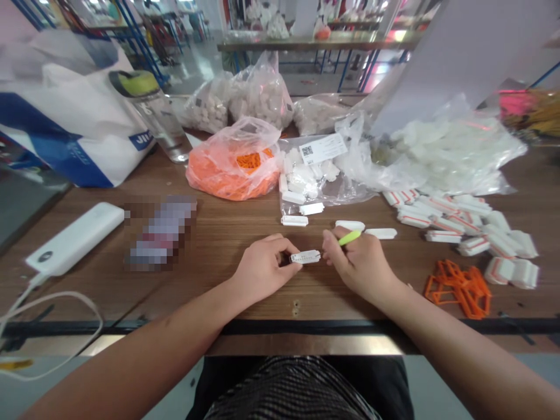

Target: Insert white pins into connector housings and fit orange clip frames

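My left hand [265,265] pinches the left end of a small white plastic piece [305,256] with dark marks along its face. In my right hand [363,259] is a slim tool with a yellow-green handle [349,237]; its tip is hidden by the fingers, so its kind does not show. That hand is close to the piece's right end; whether they touch I cannot tell. Just beyond the hands lie a white piece [294,220] and another white piece [381,233]. Orange plastic frames [459,289] sit in a heap right of my right forearm.
White pieces with orange strips [450,219] are piled at the right. Behind are a pink bag of orange parts [231,163], a clear bag of white parts [306,175] and a bottle [160,119]. A white power bank [76,238] with a cable lies left.
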`<state>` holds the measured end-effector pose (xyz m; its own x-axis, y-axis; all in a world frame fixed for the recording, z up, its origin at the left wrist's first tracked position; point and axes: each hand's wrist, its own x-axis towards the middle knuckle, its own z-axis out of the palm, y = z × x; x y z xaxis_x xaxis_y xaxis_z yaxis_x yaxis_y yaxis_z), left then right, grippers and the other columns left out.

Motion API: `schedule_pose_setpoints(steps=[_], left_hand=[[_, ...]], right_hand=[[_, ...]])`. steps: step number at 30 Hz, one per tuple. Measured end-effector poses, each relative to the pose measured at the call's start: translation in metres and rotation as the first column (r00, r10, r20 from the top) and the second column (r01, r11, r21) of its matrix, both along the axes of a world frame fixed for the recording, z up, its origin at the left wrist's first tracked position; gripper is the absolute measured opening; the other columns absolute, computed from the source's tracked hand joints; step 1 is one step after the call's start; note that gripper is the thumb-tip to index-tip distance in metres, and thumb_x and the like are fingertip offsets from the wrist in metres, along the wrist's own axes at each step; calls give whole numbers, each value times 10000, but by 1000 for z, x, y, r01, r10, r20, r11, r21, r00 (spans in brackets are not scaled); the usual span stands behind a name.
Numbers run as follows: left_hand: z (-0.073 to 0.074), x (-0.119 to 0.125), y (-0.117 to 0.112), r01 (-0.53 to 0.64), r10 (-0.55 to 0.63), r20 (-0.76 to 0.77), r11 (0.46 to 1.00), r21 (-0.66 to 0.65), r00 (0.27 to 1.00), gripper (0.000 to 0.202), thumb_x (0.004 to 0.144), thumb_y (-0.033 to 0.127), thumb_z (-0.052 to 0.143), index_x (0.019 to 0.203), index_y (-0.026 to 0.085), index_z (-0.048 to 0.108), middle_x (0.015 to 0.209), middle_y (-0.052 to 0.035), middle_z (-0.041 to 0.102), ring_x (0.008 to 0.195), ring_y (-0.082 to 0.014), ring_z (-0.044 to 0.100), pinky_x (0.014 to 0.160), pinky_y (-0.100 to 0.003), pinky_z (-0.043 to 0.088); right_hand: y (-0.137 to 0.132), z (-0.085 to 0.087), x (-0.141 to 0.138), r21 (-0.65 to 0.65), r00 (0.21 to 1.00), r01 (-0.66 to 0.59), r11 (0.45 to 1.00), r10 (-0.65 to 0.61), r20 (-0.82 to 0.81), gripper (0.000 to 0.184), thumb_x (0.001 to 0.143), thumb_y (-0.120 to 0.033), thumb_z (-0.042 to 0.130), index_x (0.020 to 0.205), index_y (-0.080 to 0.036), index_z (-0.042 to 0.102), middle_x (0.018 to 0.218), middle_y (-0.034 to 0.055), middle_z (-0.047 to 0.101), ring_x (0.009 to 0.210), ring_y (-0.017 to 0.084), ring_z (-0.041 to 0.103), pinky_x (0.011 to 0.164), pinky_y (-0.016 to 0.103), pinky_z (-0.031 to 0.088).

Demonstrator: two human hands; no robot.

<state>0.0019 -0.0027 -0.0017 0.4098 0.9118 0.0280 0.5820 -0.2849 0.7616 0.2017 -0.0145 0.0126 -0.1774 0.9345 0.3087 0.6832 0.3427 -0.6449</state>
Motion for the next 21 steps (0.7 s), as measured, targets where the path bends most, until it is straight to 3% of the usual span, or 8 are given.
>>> schedule_pose_setpoints(steps=[3, 7, 10, 16, 21], left_hand=[[1, 0, 0, -10, 10, -3, 1000, -17, 1000, 89, 745, 208, 714, 832, 223, 714, 717, 39, 569, 573, -95, 489, 572, -251, 385], [1, 1, 0, 4, -4, -11, 1000, -2, 1000, 86, 753, 206, 705, 836, 226, 718, 711, 35, 575, 584, -101, 498, 583, -250, 393], [1, 0, 0, 10, -10, -16, 1000, 9, 1000, 89, 758, 209, 702, 844, 228, 717, 728, 31, 586, 587, -101, 499, 587, -248, 396], [1, 0, 0, 17, -17, -21, 1000, -3, 1000, 84, 766, 218, 700, 850, 221, 713, 760, 17, 607, 594, -106, 511, 583, -250, 398], [2, 0, 0, 18, -17, -33, 1000, 6, 999, 81, 762, 208, 701, 842, 218, 709, 757, 18, 607, 594, -105, 510, 588, -253, 400]], right_hand=[[-2, 0, 3, 47, 999, -38, 998, 39, -14, 396, 960, -338, 426, 615, -191, 551, 529, 21, 607, 488, 128, 577, 528, 266, 443], [-1, 1, 8, -106, 953, 77, 991, -105, -283, 405, 958, -388, 449, 636, -177, 574, 520, 7, 610, 426, 102, 577, 447, 220, 453], [3, -1, 8, -224, 907, 82, 971, -166, -387, 413, 935, -442, 479, 640, -171, 580, 511, 5, 605, 402, 98, 572, 403, 203, 450], [13, -6, 7, -406, 845, 57, 912, -261, -467, 459, 839, -572, 559, 623, -167, 572, 479, 3, 591, 371, 101, 561, 360, 191, 441], [14, -3, 8, -424, 844, 32, 905, -252, -473, 492, 796, -622, 579, 612, -166, 575, 479, 4, 594, 376, 101, 565, 367, 189, 449]])
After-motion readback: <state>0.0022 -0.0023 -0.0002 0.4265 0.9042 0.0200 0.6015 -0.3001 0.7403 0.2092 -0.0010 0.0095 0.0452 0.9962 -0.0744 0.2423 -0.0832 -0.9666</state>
